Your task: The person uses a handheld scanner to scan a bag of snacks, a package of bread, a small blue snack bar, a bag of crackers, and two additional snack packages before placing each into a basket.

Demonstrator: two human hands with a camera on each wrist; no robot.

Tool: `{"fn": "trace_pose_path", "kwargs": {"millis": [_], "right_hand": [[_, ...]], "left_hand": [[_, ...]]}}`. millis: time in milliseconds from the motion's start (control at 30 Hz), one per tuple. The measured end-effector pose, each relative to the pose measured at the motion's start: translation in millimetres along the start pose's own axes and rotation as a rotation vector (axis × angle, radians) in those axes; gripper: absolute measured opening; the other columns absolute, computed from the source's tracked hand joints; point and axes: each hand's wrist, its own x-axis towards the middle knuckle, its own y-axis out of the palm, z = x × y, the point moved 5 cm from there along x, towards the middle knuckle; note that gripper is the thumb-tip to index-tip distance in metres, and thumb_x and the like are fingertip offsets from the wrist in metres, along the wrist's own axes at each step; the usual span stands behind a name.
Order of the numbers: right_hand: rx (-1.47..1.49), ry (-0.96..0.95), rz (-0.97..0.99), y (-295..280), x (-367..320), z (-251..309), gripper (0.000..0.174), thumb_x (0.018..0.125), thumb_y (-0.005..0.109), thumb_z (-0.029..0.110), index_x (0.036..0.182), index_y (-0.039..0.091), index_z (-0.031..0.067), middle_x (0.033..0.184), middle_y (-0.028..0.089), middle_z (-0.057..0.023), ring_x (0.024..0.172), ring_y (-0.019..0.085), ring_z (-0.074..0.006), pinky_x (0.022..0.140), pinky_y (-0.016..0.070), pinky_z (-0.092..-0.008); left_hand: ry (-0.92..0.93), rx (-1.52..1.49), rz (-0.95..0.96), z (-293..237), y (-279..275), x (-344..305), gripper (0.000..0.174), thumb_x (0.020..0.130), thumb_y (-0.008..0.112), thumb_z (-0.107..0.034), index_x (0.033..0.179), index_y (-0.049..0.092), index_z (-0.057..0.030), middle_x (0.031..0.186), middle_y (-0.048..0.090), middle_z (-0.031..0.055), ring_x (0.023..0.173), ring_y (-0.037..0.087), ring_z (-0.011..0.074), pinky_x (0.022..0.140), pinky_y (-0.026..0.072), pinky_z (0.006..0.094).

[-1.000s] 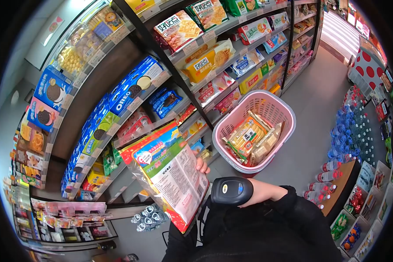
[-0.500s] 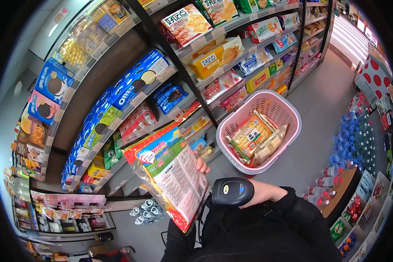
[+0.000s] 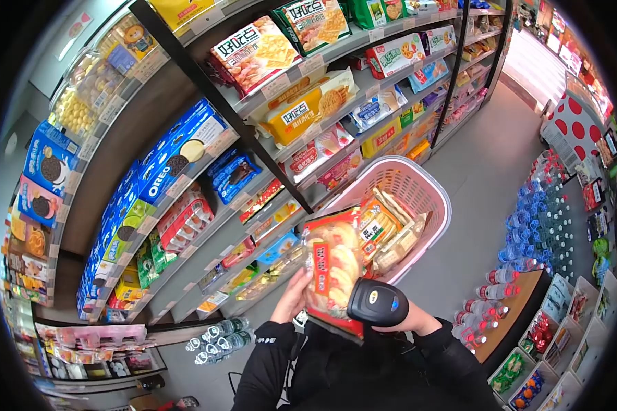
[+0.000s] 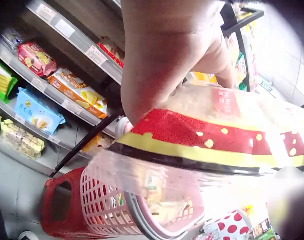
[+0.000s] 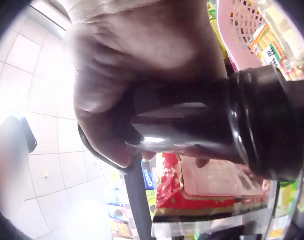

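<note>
My left hand (image 3: pixel 293 296) grips a snack bag (image 3: pixel 332 264) by its left side. The bag has a clear front showing round pale crackers, with a red label and red ends. In the left wrist view, the fingers of the left hand (image 4: pixel 167 55) reach over the bag's edge (image 4: pixel 192 132). My right hand (image 3: pixel 418 318) holds a black barcode scanner (image 3: pixel 378 303), whose head overlaps the bag's lower right. The right wrist view shows that hand (image 5: pixel 142 45) wrapped around the scanner's handle (image 5: pixel 192 120). Behind the bag, a pink basket (image 3: pixel 442 205) contains several snack packs (image 3: pixel 380 229).
Shelves of boxed and bagged biscuits (image 3: pixel 308 116) run along the left and ahead. Bottled water (image 3: pixel 528 226) stands on the floor at right, near bins of small packs (image 3: pixel 528 373). More bottles (image 3: pixel 216 341) stand at lower left. A red basket (image 4: pixel 57 205) is beside the pink one.
The bag has been turned from its printed back to its clear front. It has moved right, to the scanner head and over the basket's near side in view. The scanner stays in my right hand.
</note>
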Motion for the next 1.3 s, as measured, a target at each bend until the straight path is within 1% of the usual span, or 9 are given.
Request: {"fn": "trace_pose_path", "kwargs": {"millis": [100,233,367,467,500,600,833,1033,1300], "right_hand": [[-0.009,0.063,-0.166,-28,7,-25,0.069,0.061,0.072,0.01,0.12,0.037,0.0022,0.114,0.047,-0.0061,0.105,0.042,-0.014,0.091,0.0326,-0.0296],[0.495,0.18,-0.451,-57,10,-63,0.047,0.064,0.068,0.001,0.106,0.049,0.0029,0.1,0.054,-0.005,0.093,0.05,-0.0141,0.082,0.0401,-0.0291],[0.501,0.14,-0.62,-65,-2,-63,0.036,0.065,0.062,0.0,0.099,0.051,0.0014,0.087,0.055,-0.0056,0.085,0.054,-0.0168,0.078,0.0437,-0.0343],[0.501,0.17,-0.638,-60,-28,-74,0.039,0.064,0.061,-0.003,0.101,0.051,0.0035,0.086,0.052,-0.0031,0.082,0.052,-0.0152,0.082,0.0437,-0.0385],[0.525,0.176,-0.641,-59,-40,-88,0.04,0.064,0.063,-0.003,0.103,0.052,0.0026,0.091,0.058,-0.0049,0.084,0.056,-0.0174,0.079,0.042,-0.0302],[0.573,0.22,-0.677,-48,-61,-88,0.05,0.064,0.062,-0.007,0.11,0.046,0.0021,0.1,0.055,-0.0076,0.089,0.056,-0.0219,0.08,0.0433,-0.0348],[0.522,0.349,-0.665,-29,-77,-103,0.05,0.063,0.063,-0.008,0.109,0.046,0.0015,0.098,0.056,-0.0084,0.087,0.057,-0.0228,0.077,0.0447,-0.0333],[0.4,0.322,-0.584,-13,-49,-106,0.051,0.06,0.067,-0.003,0.107,0.048,0.0025,0.096,0.057,-0.0063,0.084,0.056,-0.0167,0.078,0.043,-0.0288],[0.265,0.257,-0.359,35,39,-65,0.043,0.06,0.068,0.0,0.101,0.052,0.003,0.089,0.059,-0.0045,0.084,0.056,-0.0146,0.079,0.0422,-0.0276]], "left_hand": [[0.001,0.046,0.128,-30,27,32,0.047,0.083,0.052,-0.017,0.121,0.032,0.0016,0.114,0.048,0.0108,0.102,0.049,0.0161,0.085,0.0407,0.0281],[0.043,0.396,0.069,-56,37,92,0.049,0.077,0.06,-0.016,0.115,0.039,0.0047,0.101,0.054,0.0107,0.09,0.053,0.0127,0.079,0.0438,0.0252],[0.338,0.801,0.036,-56,39,159,0.049,0.072,0.065,-0.019,0.108,0.044,0.0064,0.098,0.056,0.0118,0.089,0.053,0.0175,0.08,0.0409,0.0282],[0.409,1.008,0.056,-37,40,192,0.048,0.067,0.066,-0.022,0.104,0.049,0.0019,0.098,0.055,0.0165,0.091,0.053,0.0223,0.081,0.0391,0.0297],[0.447,1.11,0.055,-29,40,198,0.048,0.066,0.066,-0.025,0.104,0.049,-0.0002,0.098,0.056,0.0161,0.092,0.053,0.0262,0.08,0.0393,0.0317],[0.265,1.295,0.067,-14,43,199,0.045,0.067,0.063,-0.027,0.104,0.05,-0.0037,0.098,0.055,0.0158,0.094,0.051,0.03,0.081,0.0393,0.0355],[0.346,1.51,-0.116,1,27,205,0.054,0.067,0.064,-0.024,0.111,0.044,-0.0027,0.104,0.05,0.0173,0.095,0.048,0.0339,0.08,0.0391,0.0392],[0.662,1.181,-0.116,-42,29,151,0.042,0.071,0.057,-0.014,0.108,0.044,0.0003,0.103,0.047,0.0185,0.094,0.047,0.034,0.082,0.0392,0.0371],[0.763,0.932,-0.66,-120,-138,76,0.025,0.073,0.046,-0.002,0.098,0.05,-0.0011,0.092,0.053,0.0174,0.085,0.053,0.0296,0.072,0.0442,0.0372]]}}
